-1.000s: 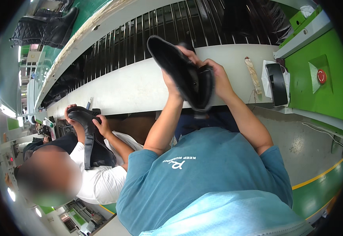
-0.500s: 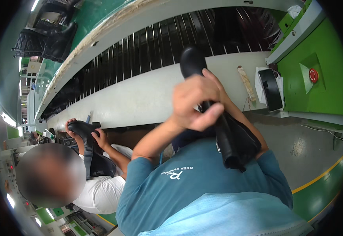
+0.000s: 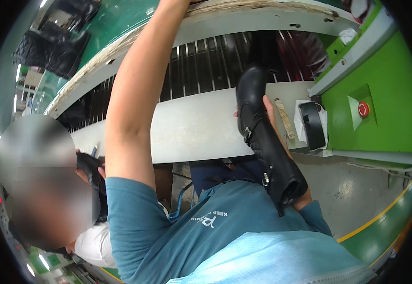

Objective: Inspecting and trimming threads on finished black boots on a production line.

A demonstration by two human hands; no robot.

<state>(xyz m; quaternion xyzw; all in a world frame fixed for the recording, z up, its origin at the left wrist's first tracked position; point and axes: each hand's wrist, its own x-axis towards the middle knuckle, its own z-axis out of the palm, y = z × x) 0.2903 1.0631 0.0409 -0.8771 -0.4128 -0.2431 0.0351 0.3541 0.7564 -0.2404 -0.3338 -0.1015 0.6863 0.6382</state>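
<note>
A tall black boot [image 3: 276,163] with buckled straps lies along my right forearm, its toe pointing away from me and its open top by my shirt. My right hand [image 3: 270,110] is closed round it from beneath near the ankle; the thumb and fingertips show on either side and the palm is hidden behind the boot. My left arm [image 3: 137,94] reaches far forward over the white ledge [image 3: 196,125] and the metal rollers. The left hand itself lies past the top edge of the picture.
A black phone [image 3: 313,127] on white paper and a beige wrapped stick [image 3: 284,118] lie on the ledge. At right stands a green machine housing [image 3: 381,113] with a red button [image 3: 363,110]. Other boots [image 3: 66,54] stand far left. A co-worker [image 3: 95,244] holds a dark boot.
My left hand has let go of the boot and swung forward out of the picture. The boot has turned, its buckles now showing. The co-worker's head has moved forward.
</note>
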